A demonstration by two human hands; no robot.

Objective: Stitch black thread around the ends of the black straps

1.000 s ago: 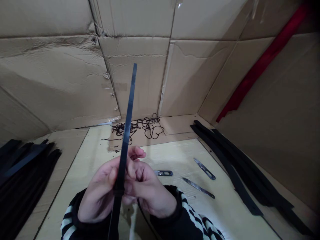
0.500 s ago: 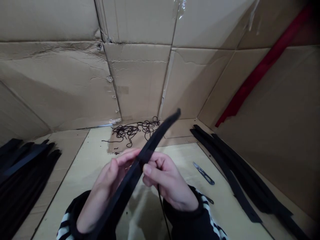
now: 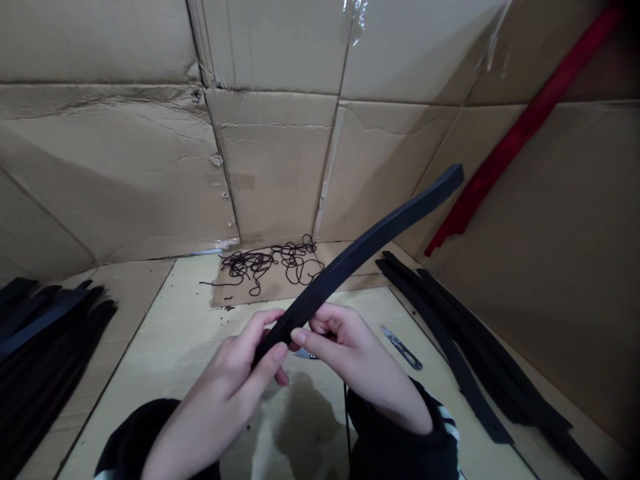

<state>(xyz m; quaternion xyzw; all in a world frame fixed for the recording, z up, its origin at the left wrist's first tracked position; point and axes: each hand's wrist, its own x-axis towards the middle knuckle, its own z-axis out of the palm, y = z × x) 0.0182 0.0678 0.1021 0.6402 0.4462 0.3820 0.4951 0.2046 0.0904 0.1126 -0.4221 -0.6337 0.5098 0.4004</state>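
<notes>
A long, curved black strip (image 3: pixel 373 243), stiff and sheath-like, is held slanting upward to the right in front of me. My left hand (image 3: pixel 245 363) is closed round its lower part, the thumb lying on the near face. My right hand (image 3: pixel 345 340) pinches the same part from the right, thumb on top and fingers curled behind. A thin black cord (image 3: pixel 347 417) hangs down by my right wrist. Under the right hand a metal tip (image 3: pixel 305 355) shows; the rest of that tool is hidden. Thread snips (image 3: pixel 401 347) lie on the table to the right.
A tangle of black cord (image 3: pixel 270 261) lies on a cardboard piece at the back. Several black strips (image 3: pixel 45 373) are piled at left, and more black strips (image 3: pixel 465 347) lie at right. Cardboard walls (image 3: pixel 280 160) surround the table; a red band (image 3: pixel 520 133) hangs on the right one.
The black strip has moved up and to the right, and more of it shows above my hands. My left hand has gone from loosely spread to closed round it.
</notes>
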